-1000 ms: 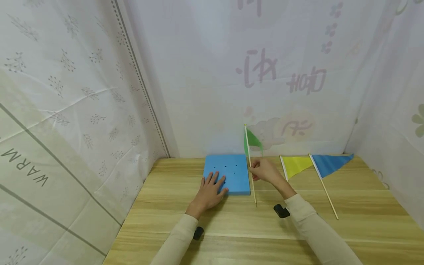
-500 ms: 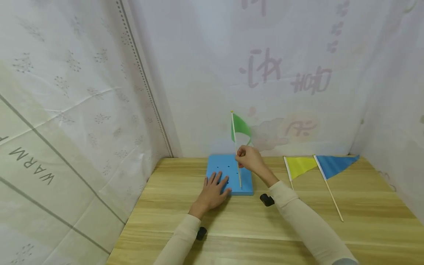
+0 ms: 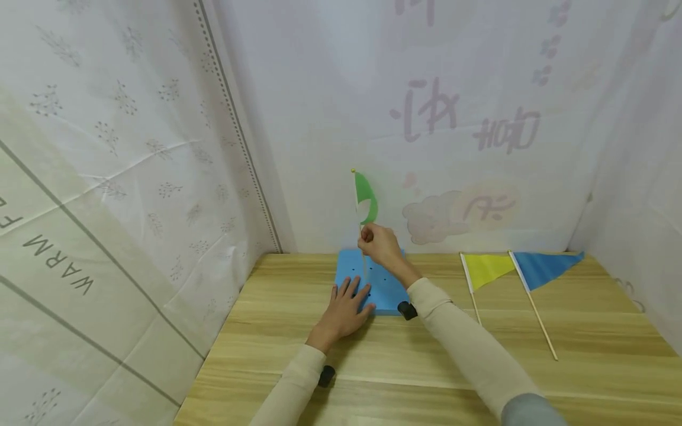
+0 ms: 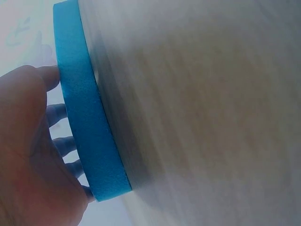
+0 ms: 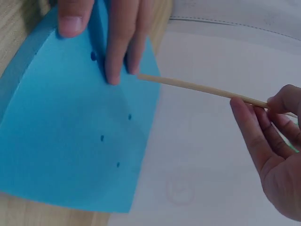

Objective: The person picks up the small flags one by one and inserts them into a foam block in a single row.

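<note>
Right hand (image 3: pixel 380 244), centre of frame, pinches green flag (image 3: pixel 365 192) by stick (image 5: pixel 188 85), slightly tilted above blue board (image 3: pixel 393 291). Left hand (image 3: pixel 343 310), spread, rests on board's lower left. Right of frame: yellow flag (image 3: pixel 485 271), blue flag (image 3: pixel 544 270) on tabletop (image 3: pixel 405 370).

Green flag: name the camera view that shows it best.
The head view: there the green flag shows its curled cloth and yellow tip above the right hand. The right wrist view shows its wooden stick larger, but only a sliver of green; the left wrist view shows none of it.
</note>
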A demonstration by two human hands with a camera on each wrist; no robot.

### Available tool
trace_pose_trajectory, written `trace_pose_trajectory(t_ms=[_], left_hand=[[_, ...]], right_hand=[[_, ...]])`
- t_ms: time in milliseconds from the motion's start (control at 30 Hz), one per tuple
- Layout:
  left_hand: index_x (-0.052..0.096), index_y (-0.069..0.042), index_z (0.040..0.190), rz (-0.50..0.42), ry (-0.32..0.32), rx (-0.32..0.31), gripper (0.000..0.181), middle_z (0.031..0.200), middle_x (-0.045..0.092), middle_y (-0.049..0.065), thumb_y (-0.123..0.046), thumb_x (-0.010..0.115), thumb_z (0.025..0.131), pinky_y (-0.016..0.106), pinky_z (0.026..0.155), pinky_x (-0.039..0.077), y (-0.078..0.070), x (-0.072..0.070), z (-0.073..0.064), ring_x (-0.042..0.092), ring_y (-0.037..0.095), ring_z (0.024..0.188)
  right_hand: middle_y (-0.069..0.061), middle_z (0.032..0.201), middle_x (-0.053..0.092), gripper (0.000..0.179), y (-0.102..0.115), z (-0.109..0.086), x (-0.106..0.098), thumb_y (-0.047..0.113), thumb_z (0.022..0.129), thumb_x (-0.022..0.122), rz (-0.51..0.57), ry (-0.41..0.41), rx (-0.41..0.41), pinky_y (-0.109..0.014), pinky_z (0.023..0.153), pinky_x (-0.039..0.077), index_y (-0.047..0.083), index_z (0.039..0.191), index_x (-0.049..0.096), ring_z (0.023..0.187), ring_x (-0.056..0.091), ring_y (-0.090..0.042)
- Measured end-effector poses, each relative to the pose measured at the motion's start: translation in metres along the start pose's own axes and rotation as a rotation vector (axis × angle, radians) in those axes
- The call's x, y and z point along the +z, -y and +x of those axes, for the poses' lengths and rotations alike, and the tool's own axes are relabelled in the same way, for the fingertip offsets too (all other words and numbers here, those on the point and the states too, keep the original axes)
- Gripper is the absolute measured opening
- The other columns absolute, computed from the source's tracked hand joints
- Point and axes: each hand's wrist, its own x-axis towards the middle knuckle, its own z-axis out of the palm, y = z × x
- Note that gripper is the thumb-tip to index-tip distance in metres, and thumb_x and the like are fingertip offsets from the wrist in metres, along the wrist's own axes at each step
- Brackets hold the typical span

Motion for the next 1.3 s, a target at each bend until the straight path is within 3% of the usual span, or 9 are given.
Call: trace_pose_trajectory(t_ms=[433, 867, 1133, 1300], left_hand=[[0.040, -0.022, 0.167, 0.003, 0.002, 0.004, 0.062, 0.177, 0.024, 0.014, -0.052, 0.045, 0.113, 0.070, 0.130, 0.018, -0.003, -0.003, -0.002, 0.019, 0.042, 0.165], [0.040, -0.023, 0.167, 0.010, 0.000, 0.008, 0.062, 0.177, 0.024, 0.013, -0.052, 0.045, 0.113, 0.069, 0.130, 0.018, -0.003, -0.003, -0.002, 0.019, 0.042, 0.165], [0.040, -0.023, 0.167, 0.012, -0.008, 0.014, 0.061, 0.177, 0.025, 0.014, -0.051, 0.046, 0.113, 0.070, 0.129, 0.019, -0.002, -0.002, -0.001, 0.020, 0.043, 0.165], [0.041, -0.022, 0.167, 0.014, -0.008, 0.017, 0.061, 0.176, 0.026, 0.016, -0.050, 0.048, 0.113, 0.071, 0.129, 0.019, -0.002, -0.003, -0.002, 0.021, 0.044, 0.164]], right_hand=[[-0.013, 0.100, 0.077, 0.007, -0.009, 0.014, 0.025, 0.012, 0.104, 0.069, -0.033, -0.063, -0.082, -0.043, 0.084, 0.063, 0.005, 0.105, 0.071, 0.095, 0.076, -0.029], [-0.013, 0.102, 0.077, 0.006, -0.019, 0.020, 0.038, 0.010, 0.103, 0.070, -0.004, -0.069, -0.092, -0.042, 0.086, 0.063, 0.003, 0.105, 0.071, 0.097, 0.077, -0.029], [-0.011, 0.106, 0.077, 0.009, -0.021, 0.015, 0.045, 0.016, 0.105, 0.070, -0.092, -0.009, -0.115, -0.041, 0.086, 0.063, 0.007, 0.107, 0.072, 0.099, 0.075, -0.027], [-0.010, 0.106, 0.078, 0.011, -0.020, 0.013, 0.048, 0.017, 0.106, 0.070, -0.098, -0.015, -0.122, -0.041, 0.084, 0.062, 0.007, 0.108, 0.072, 0.098, 0.075, -0.027]])
